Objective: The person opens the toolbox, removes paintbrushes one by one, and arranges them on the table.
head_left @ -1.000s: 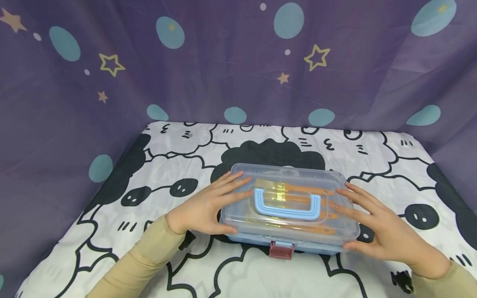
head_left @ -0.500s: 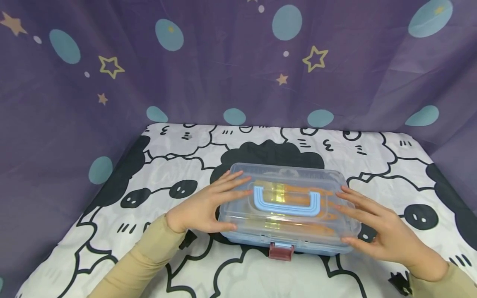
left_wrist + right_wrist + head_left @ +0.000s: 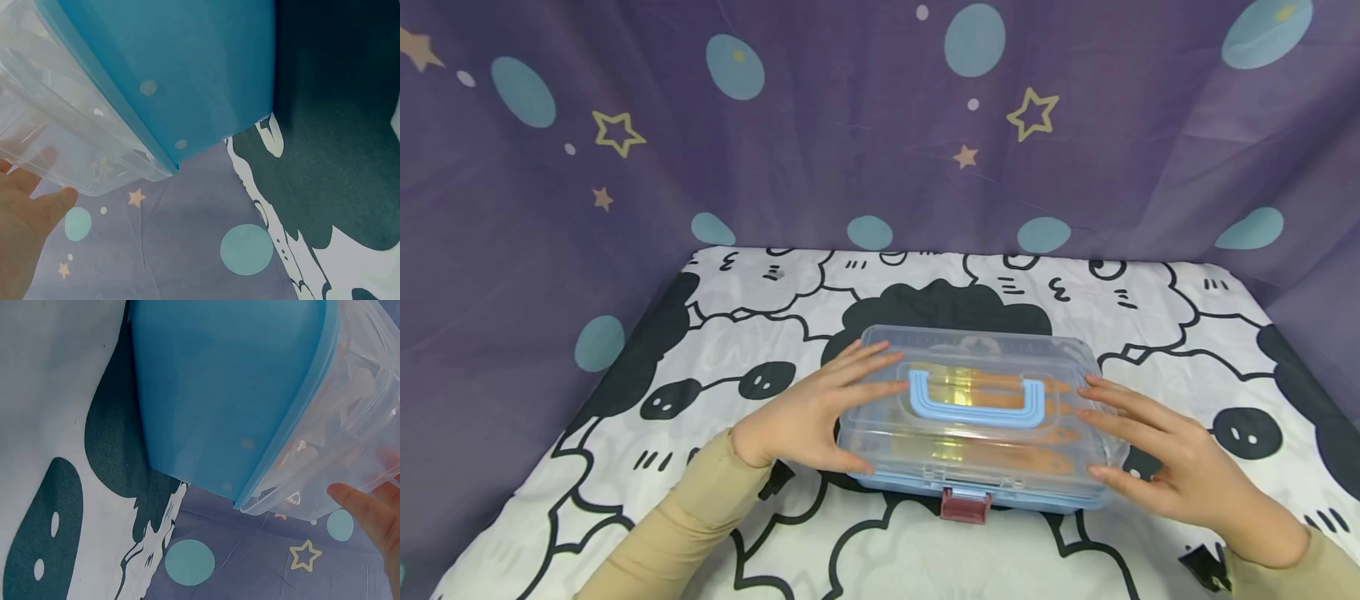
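A storage box with a see-through lid [image 3: 880, 425] and a blue base [image 3: 212, 381] sits on the cloth. On its top is a light-blue handle [image 3: 977, 417], and a dark red latch [image 3: 966, 506] hangs at the front. Through the lid I see several paintbrushes [image 3: 1015, 458] with orange handles. My left hand [image 3: 816, 412] lies against the lid's left end, fingers spread on top, thumb by the front edge. At the right end my right hand [image 3: 1180, 471] touches the lid with spread, nearly straight fingers. In both wrist views the fingertips are at the clear lid, above the blue base.
A white cloth [image 3: 955, 558] with black sheep drawings covers the surface under the box. Purple curtains [image 3: 850, 125] with stars and blue ovals rise behind it and at both sides.
The head view shifts slightly. Both hands stay at the lid's two ends, with only small finger movement, and the box keeps nearly the same place.
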Demonstrator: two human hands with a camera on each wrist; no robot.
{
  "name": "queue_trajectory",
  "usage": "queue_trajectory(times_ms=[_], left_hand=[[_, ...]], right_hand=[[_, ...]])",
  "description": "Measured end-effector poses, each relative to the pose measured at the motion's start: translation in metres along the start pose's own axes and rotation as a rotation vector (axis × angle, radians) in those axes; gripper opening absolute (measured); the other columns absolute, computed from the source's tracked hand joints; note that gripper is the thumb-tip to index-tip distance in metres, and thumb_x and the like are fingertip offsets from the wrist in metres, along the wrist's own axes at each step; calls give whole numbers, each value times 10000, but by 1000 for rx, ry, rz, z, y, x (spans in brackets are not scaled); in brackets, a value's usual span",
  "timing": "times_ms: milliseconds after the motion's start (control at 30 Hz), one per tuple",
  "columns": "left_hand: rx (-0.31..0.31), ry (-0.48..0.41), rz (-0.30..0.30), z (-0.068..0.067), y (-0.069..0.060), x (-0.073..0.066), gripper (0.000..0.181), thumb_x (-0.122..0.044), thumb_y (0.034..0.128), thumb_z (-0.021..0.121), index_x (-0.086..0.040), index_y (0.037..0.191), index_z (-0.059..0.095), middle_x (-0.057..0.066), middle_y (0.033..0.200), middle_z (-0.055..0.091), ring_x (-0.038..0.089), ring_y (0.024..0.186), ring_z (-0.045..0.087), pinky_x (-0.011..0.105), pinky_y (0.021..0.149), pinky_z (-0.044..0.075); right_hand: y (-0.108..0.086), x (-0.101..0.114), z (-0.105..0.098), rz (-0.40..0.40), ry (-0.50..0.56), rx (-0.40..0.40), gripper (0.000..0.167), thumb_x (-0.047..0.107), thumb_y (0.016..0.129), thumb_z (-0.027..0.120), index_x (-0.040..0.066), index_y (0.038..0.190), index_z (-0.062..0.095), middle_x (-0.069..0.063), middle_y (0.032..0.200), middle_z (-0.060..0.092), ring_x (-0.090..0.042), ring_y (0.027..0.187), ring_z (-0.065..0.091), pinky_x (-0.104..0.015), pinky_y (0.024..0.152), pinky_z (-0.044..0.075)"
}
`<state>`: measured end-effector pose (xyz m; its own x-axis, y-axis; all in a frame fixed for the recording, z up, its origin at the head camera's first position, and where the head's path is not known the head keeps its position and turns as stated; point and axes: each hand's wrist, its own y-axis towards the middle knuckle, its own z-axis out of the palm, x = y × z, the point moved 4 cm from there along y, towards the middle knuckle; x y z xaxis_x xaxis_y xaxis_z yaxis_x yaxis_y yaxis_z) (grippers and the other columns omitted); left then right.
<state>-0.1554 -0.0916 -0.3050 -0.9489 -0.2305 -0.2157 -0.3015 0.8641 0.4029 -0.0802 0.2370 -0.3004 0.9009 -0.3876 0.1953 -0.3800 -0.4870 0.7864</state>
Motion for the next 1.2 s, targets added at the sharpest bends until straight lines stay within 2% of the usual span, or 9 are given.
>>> queue_trajectory(times_ms=[133,267,500,733,900,1033,1200], left_hand=[[17,2,-2,0,1,-1,940,-506,641,827,-124,1410,443,152,1507,313,379,1416,223,592,1146,152],[25,6,7,-2,3,-3,948,-501,607,839,-136,1395,458,146,1499,325,389,1412,226,606,1141,149],[26,37,28,-5,3,-9,828,-425,685,815,-138,1377,462,136,1474,364,377,1392,274,626,1109,212],[-47,61,62,-12,4,-13,735,-300,693,789,-111,1343,502,132,1420,442,337,1351,360,617,1091,263],[-79,81,81,-14,5,-15,717,-293,681,799,-90,1315,533,134,1390,479,324,1333,394,596,1082,301],[-92,89,98,-15,5,-16,712,-296,680,804,-79,1306,544,136,1377,493,317,1320,413,588,1075,319],[-109,90,104,-17,4,-15,720,-291,664,817,-72,1296,551,137,1364,506,310,1309,427,564,1077,332]], right_hand=[[0,1,-1,15,12,-4,486,386,908,622,-77,1041,682,-168,1228,615,-153,1293,478,-144,1039,371],[-1,0,-3,29,1,-11,479,389,909,617,-69,1029,688,-174,1202,623,-133,1274,491,-126,1017,380],[2,2,-3,5,13,-54,439,370,903,632,-53,999,699,-192,1105,647,-115,1235,519,-131,996,397],[9,4,-8,15,4,-130,431,361,877,667,-66,907,708,-176,989,664,-62,1149,556,-127,955,419],[10,8,-14,18,37,-145,422,360,849,697,-55,923,711,-121,1019,668,-50,1118,556,-138,956,415],[11,13,-16,-8,72,-130,454,381,813,727,-49,957,706,-115,1051,662,-70,1124,549,-153,975,402],[9,11,-15,-6,17,-67,555,458,785,719,-63,972,687,-121,1083,644,-69,1175,516,-163,1015,374]])
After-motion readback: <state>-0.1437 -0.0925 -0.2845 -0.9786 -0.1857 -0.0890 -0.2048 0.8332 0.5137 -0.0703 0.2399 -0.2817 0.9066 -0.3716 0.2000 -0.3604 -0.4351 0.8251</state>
